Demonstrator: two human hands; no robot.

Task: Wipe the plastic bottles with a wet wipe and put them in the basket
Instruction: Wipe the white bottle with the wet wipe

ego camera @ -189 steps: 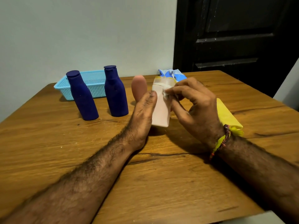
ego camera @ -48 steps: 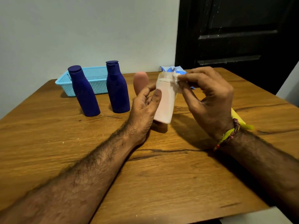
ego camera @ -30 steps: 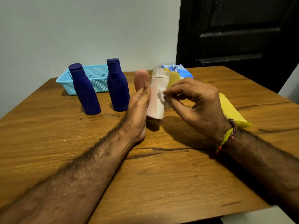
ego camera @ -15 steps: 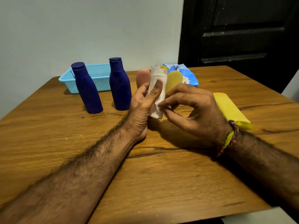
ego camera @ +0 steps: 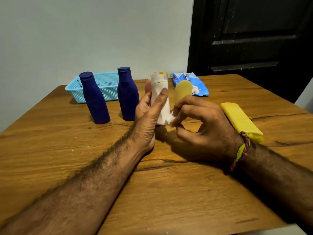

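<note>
bare hairy forearms, a yellow-and-red thread band [ego camera: 241, 150] on the right wrist

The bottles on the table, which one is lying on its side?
The long yellow bottle by the right wrist. It lies flat on the table, while both blue bottles stand upright.

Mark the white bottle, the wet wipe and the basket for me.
white bottle [ego camera: 160, 85]: head view, upper body under the cap.
wet wipe [ego camera: 172, 118]: head view, bunched part pinched at the bottle's base.
basket [ego camera: 108, 85]: head view, front mesh wall between the two blue bottles.
</note>
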